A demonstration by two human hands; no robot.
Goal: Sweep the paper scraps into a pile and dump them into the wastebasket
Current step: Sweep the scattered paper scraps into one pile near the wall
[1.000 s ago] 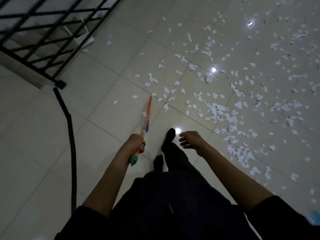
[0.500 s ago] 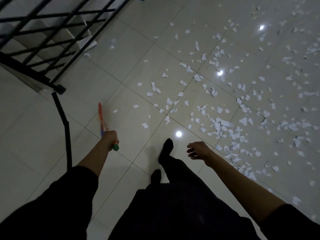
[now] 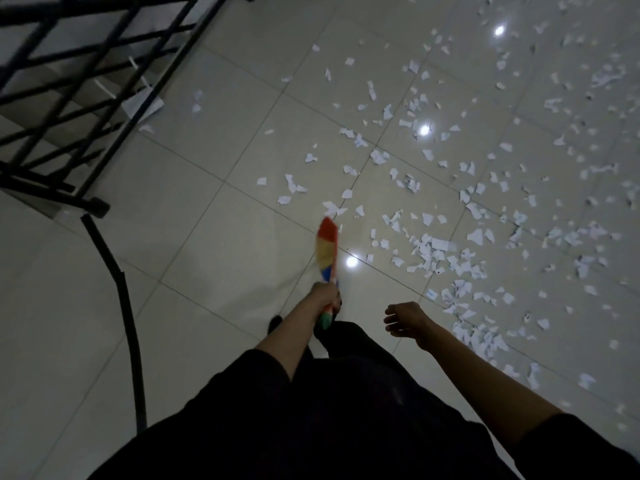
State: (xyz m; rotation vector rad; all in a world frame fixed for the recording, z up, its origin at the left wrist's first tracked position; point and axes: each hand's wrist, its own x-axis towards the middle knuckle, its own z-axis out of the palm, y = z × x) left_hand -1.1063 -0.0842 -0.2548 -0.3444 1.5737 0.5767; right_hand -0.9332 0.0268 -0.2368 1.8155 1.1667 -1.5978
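Note:
White paper scraps (image 3: 437,249) lie scattered over the pale tiled floor, thickest at the centre right and spreading to the far right. My left hand (image 3: 325,295) grips the handle of a small broom (image 3: 327,249) with red, yellow and blue bristles. The bristles point forward, blurred by motion, with their tip close to the nearest scraps (image 3: 333,208). My right hand (image 3: 403,319) hangs beside my body with its fingers loosely curled and nothing in it. No wastebasket is in view.
A black metal stair railing (image 3: 86,88) fills the upper left, with steps behind it and a sheet of paper (image 3: 142,105) at its foot. A black hose or cable (image 3: 126,306) runs down the floor on the left. My dark-clothed legs fill the bottom centre.
My left hand has swung the broom from the left side back toward the centre, so its bristles now point at the scraps. The right hand has barely moved.

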